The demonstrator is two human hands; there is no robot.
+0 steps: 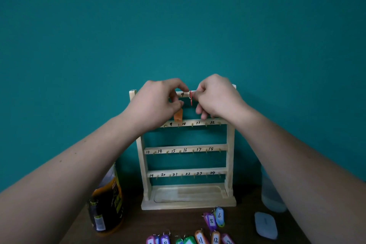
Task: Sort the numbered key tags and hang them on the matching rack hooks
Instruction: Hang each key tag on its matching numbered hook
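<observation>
A wooden key rack [188,172] stands against the teal wall, its four bars marked with numbers above small hooks. Both hands are raised to the top bar by the number 4. My right hand [216,97] pinches a red key tag [191,99], seen edge-on, with its ring at the bar. My left hand [156,101] has its fingers curled at the bar just left of that; an orange tag [178,116] hangs below them. Loose tags lie on the table in front: 5 [211,221], 6 [219,216], 11 [200,238], 12 [215,238] and several more at the bottom edge.
A dark bottle with a yellow label [107,204] stands left of the rack. A translucent plastic container [272,194] stands to the right, with a white rounded device [265,225] in front of it on the brown table [168,222].
</observation>
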